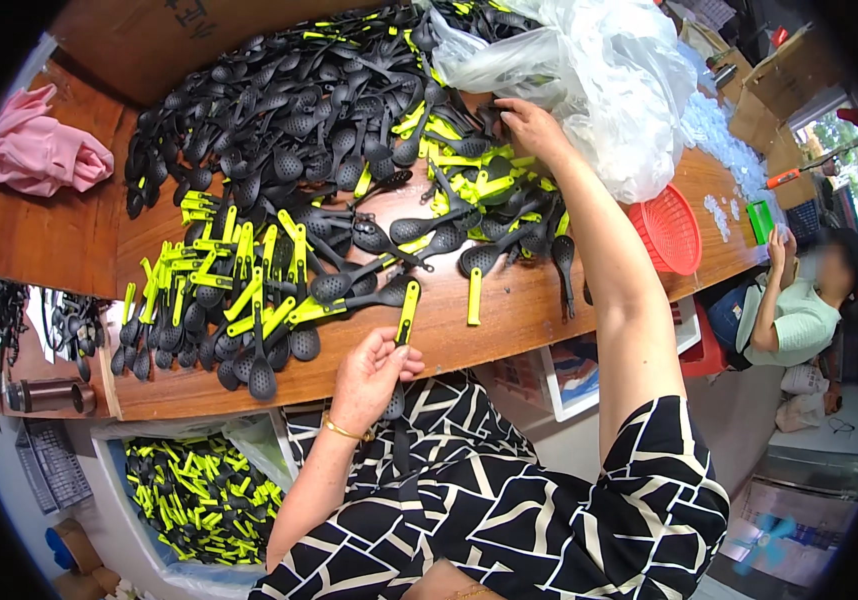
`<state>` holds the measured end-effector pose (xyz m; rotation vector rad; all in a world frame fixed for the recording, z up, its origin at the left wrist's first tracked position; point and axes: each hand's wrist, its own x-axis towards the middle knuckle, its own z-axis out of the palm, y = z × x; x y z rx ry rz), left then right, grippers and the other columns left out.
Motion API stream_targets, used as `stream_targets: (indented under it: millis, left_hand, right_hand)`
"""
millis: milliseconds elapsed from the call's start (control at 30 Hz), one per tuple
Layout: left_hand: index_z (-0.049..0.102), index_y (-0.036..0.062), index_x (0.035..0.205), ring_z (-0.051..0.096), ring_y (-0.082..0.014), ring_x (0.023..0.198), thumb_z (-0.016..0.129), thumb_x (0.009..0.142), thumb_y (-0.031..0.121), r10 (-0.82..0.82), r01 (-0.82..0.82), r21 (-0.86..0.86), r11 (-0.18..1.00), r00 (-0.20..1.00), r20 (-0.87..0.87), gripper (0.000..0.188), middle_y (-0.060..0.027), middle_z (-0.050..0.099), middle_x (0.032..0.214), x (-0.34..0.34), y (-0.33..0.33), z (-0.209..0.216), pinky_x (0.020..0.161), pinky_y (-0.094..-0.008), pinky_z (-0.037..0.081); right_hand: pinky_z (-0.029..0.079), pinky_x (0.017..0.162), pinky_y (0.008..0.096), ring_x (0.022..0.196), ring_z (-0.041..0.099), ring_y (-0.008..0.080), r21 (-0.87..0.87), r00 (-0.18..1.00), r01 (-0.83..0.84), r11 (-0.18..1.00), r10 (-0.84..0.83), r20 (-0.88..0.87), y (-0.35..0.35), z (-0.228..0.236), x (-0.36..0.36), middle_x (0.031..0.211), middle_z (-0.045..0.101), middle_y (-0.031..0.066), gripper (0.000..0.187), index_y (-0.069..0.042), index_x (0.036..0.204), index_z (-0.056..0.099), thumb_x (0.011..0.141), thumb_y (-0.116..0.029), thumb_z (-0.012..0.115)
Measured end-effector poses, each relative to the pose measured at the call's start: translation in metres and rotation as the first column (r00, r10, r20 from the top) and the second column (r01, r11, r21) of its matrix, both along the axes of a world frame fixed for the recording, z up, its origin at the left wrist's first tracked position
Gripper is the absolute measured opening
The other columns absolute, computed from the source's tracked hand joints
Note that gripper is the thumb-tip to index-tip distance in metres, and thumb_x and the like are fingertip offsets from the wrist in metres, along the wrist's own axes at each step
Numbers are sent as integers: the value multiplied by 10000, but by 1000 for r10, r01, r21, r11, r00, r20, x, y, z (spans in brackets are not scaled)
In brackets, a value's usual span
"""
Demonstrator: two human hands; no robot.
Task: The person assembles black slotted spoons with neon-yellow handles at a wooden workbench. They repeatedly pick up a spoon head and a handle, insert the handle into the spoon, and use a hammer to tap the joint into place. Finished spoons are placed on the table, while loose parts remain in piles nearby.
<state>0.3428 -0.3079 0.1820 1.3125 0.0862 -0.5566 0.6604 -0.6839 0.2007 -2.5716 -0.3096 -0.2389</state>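
Wooden table [509,315]: brown top, the largest thing in view; every place below is told from it.
Black pile [289,110]: unfinished black slotted spoons heaped over the table's far half.
Clear plastic bag [599,80]: crumpled at the table's far right, lying over the end of the black pile.
Finished spoons [239,290]: black spoons with yellow-green handle sleeves, fanned out on the table's near left part.
Bin [199,495]: lined with plastic, below the table's near left edge, full of yellow-green and black pieces.
Pink cloth [44,150]: bunched at the table's far left corner.
Red basket [671,232]: on the table's right end, past the person's right forearm.
Right hand [532,125]: stretched to the far side of the table, fingers curled down among the spoons at the foot of the bag; whether they grip one, I cannot tell.
Left hand [371,375]: just off the table's near edge, fingers pinched together on a spoon.
Held spoon [406,318]: yellow-green handle pointing up over the table's near edge, black head hanging below the hand.
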Motion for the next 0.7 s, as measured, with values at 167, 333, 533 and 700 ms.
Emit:
stream_targets:
  millis: [167, 333, 533, 700]
  left_hand:
    - [506, -50, 1278, 728, -191, 883, 563, 1041, 76, -8, 7, -19, 1000, 1000, -27, 275, -159, 708, 1026, -1, 1, 0, 785, -289, 598]
    - [508, -48, 1279, 719, -193, 921, 563, 1042, 77, 1, 0, 4, 1000, 998, -64, 273, -159, 700, 1046, -4, 2, 8, 814, -286, 584]
    - [505, -50, 1288, 726, -220, 935, 556, 1044, 67, -29, 28, -15, 999, 995, -92, 276, -181, 700, 1057, 0, 4, 14, 815, -299, 587]
    - [497, -60, 1300, 733, -242, 943, 548, 1046, 61, -44, 46, 13, 999, 996, -81, 285, -204, 704, 1068, 2, 6, 17, 807, -304, 590]
  right_hand:
    - [431, 1085, 479, 1268, 573, 353, -315, 984, 177, 933, -175, 36, -22, -16, 51, 1376, 611, 140, 391, -150, 1364, 597, 986, -244, 560]
    - [434, 1042, 542, 1270, 561, 327, -644, 925, 376, 666, -304, 227, -42, 55, 73, 1362, 593, 83, 370, -187, 1327, 596, 967, -269, 602]
    - [420, 1067, 497, 1235, 591, 281, -648, 926, 256, 717, 10, 377, -95, 78, 94, 1306, 642, 70, 364, -205, 1303, 636, 939, -219, 617]
    - [427, 1061, 454, 1108, 668, 284, -630, 994, -77, 773, 112, 17, -85, 79, 60, 1054, 746, 77, 202, -161, 1050, 764, 931, -264, 638]
